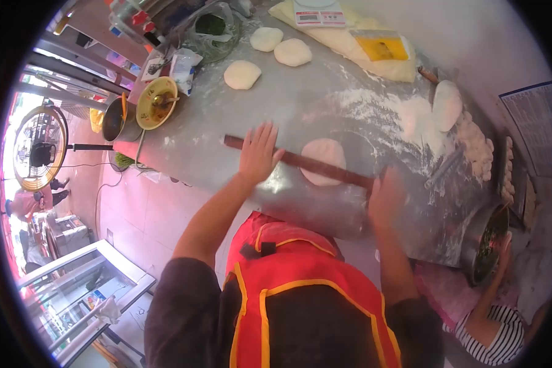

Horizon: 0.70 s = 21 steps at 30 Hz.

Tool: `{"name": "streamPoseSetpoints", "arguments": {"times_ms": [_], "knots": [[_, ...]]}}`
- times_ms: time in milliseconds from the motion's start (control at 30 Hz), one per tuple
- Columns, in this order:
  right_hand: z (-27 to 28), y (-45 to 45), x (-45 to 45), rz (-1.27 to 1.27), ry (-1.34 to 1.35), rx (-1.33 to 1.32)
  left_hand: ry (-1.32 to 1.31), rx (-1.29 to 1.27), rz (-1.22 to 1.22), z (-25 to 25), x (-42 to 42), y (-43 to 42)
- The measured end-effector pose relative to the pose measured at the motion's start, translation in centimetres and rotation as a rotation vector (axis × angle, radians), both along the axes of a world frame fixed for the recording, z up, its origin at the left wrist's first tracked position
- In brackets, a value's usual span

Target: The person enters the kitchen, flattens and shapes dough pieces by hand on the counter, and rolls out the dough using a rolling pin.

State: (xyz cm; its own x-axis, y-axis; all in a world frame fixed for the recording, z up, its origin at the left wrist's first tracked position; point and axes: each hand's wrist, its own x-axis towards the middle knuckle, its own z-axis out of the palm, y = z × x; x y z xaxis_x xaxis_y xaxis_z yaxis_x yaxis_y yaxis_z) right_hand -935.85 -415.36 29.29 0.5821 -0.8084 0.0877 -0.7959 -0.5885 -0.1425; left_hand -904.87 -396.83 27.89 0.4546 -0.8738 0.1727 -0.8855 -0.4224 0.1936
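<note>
A dark brown rolling pin (325, 165) lies across a flat round of dough (323, 161) on the metal worktable (208, 116). Near the pin's left end, my left hand (259, 153) rests on top with its fingers stretched out flat. My right hand (386, 196) is at the other end of the pin, smeared by motion, so its fingers cannot be made out. Part of the dough round is hidden under the pin.
Dough balls (242, 75) and a scale (319, 12) are at the back. A yellow bowl (157, 102) stands left. Flour (411, 119) and small dough pieces (474, 147) lie right. Another person's hand (505, 251) touches a metal bowl of greens (486, 245).
</note>
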Motion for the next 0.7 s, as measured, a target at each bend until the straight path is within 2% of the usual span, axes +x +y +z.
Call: {"name": "streamPoseSetpoints", "arguments": {"times_ms": [133, 267, 333, 400, 433, 467, 500, 533, 567, 600, 633, 667, 700], "knots": [[-1.8, -8.0, 5.2, -0.073, 0.084, -0.095, -0.088, 0.090, -0.026, 1.2, 5.0, -8.6], [-2.7, -14.9, 8.7, -0.094, 0.036, -0.324, -0.179, -0.105, -0.013, 0.5, 9.0, -16.1], [-2.9, -14.5, 8.2, -0.045, -0.025, -0.199, -0.185, -0.140, -0.010, 0.2, 9.2, -16.7], [-2.6, -11.8, 6.6, 0.016, -0.085, -0.051, -0.044, -0.032, -0.042, -0.5, 6.8, -13.0], [-1.0, -9.0, 4.5, 0.206, 0.288, -0.100, -0.001, 0.017, -0.028, -0.7, 6.0, -9.9], [0.8, -5.5, 3.6, 0.189, 0.087, 0.119, 0.056, -0.156, -0.042, -2.6, 4.5, -6.4], [5.2, -1.8, 5.4, -0.108, 0.057, 0.360, 0.273, -0.138, 0.034, -2.7, 3.3, -4.4], [-2.8, -0.1, 0.3, 0.097, -0.162, -0.028, 0.369, 0.080, 0.034, -1.7, 1.8, -2.2], [-3.8, 0.1, -1.2, 0.089, -0.146, 0.038, 0.475, 0.026, 0.052, 0.0, 1.1, -0.7], [-4.8, 0.4, -2.6, 0.078, -0.129, 0.103, 0.332, -0.310, -0.062, -3.2, 0.5, 1.1], [-2.8, 0.9, -1.3, 0.174, -0.055, -0.243, 0.636, 0.130, 0.002, 2.4, 1.8, -0.3], [-3.7, -1.3, -1.1, 0.171, -0.059, -0.258, 0.363, -0.192, -0.026, -2.4, 1.4, -1.0], [-5.2, -5.5, -0.5, 0.160, -0.067, -0.201, 0.299, -0.211, 0.015, -4.9, 2.4, -4.0]]}}
